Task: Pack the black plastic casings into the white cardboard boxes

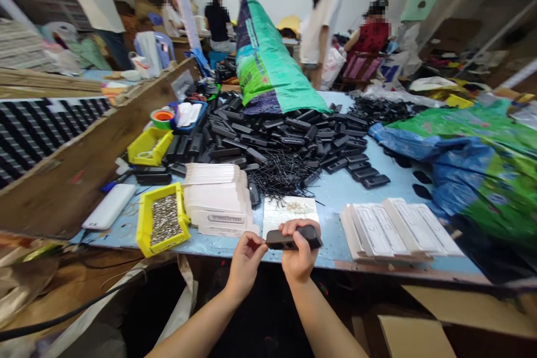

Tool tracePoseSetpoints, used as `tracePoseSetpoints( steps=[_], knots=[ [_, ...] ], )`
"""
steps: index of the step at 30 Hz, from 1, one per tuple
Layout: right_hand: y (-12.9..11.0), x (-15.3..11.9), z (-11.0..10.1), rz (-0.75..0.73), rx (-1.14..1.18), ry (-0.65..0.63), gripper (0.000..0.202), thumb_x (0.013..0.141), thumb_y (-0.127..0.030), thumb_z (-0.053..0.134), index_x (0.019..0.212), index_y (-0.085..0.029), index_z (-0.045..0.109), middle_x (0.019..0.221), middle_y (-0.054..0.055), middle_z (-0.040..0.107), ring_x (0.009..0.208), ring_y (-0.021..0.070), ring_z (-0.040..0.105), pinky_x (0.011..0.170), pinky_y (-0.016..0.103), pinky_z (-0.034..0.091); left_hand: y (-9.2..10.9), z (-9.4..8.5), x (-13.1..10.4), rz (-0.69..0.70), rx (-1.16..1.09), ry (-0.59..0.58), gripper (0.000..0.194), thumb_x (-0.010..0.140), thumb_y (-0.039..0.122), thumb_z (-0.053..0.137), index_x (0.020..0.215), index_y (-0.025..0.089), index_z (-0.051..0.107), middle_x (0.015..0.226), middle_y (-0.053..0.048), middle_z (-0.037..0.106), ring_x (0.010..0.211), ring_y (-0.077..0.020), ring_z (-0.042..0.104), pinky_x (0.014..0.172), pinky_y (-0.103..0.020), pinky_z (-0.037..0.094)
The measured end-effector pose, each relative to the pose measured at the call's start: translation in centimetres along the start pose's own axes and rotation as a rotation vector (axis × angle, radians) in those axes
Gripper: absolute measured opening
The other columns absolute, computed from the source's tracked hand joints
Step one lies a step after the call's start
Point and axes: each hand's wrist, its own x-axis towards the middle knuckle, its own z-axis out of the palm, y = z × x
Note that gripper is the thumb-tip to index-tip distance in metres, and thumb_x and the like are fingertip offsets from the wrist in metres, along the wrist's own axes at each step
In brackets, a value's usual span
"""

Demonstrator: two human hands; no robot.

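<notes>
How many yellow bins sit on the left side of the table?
2: one bin, holding small metal pieces, left of the card stack; the other bin farther back, near the tape. No others show there.

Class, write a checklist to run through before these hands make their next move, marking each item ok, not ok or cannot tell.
1. Right hand has a grip on the black case: ok, thumb and fingers wrap it.
2. Left hand is at the case: ok, its fingertips are pinched together by the case's left end.
3. Something is held in that pinch: cannot tell, too small to see.
4. Yellow bin is upright and stocked: ok, small metal parts fill much of it.
5. White pad is free of loose bits: not ok, small specks lie on it.
</notes>
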Motion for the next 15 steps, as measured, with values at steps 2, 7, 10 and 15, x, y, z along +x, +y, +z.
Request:
tracePoseSetpoints(
  steps=[2, 7, 10, 15],
  knots=[
    [-0.6, 0.3, -0.5, 0.054, 0.011, -0.003, 0.012, 0.071, -0.022, 0.058, 0.081, -0.022, 0.051, 0.065, -0.004, 0.052, 0.061, 0.0124, 0.052, 0.068, 0.033, 0.046, 0.5, -1.7, 0.8, -0.032, 0.091, 0.019, 0.02, 0.075, 0.034, 0.067, 0.083, 0.019, 0.057, 0.073, -0.001, 0.058, 0.07, -0.013, 0.057, 0.069, -0.025, 0.047],
    [-1.5, 1.5, -5.2, 0.41, -0.041, 0.084, 0.021, 0.064, -0.03, 0.066, 0.078, -0.022, 0.052, 0.063, -0.004, 0.048, 0.058, 0.0108, 0.05, 0.062, 0.029, 0.048, 3.4, -11.4, 3.5, 0.019, 0.394, 0.187, 0.028, 0.07, 0.044, 0.066, 0.077, 0.017, 0.066, 0.069, -0.003, 0.063, 0.067, -0.0159, 0.058, 0.063, -0.025, 0.045],
    [-1.2, 1.2, -9.0, 0.527, -0.194, 0.114, 0.029, 0.058, -0.033, 0.073, 0.076, -0.021, 0.053, 0.062, -0.003, 0.05, 0.057, 0.0123, 0.052, 0.06, 0.031, 0.049, 6.7, -17.4, 6.4, 0.004, 0.525, 0.234, 0.027, 0.066, 0.043, 0.069, 0.064, 0.016, 0.066, 0.057, -0.003, 0.062, 0.056, -0.0158, 0.056, 0.058, -0.026, 0.044],
    [-0.5, 0.8, -9.0, 0.55, -0.261, 0.119, 0.033, 0.055, -0.033, 0.076, 0.076, -0.021, 0.053, 0.063, -0.003, 0.051, 0.057, 0.0141, 0.053, 0.058, 0.034, 0.051, 14.6, -22.4, 16.2, 0.081, 0.733, 0.457, 0.024, 0.08, 0.034, 0.055, 0.08, 0.013, 0.065, 0.072, -0.006, 0.067, 0.07, -0.0177, 0.06, 0.072, -0.028, 0.045]
  ],
)
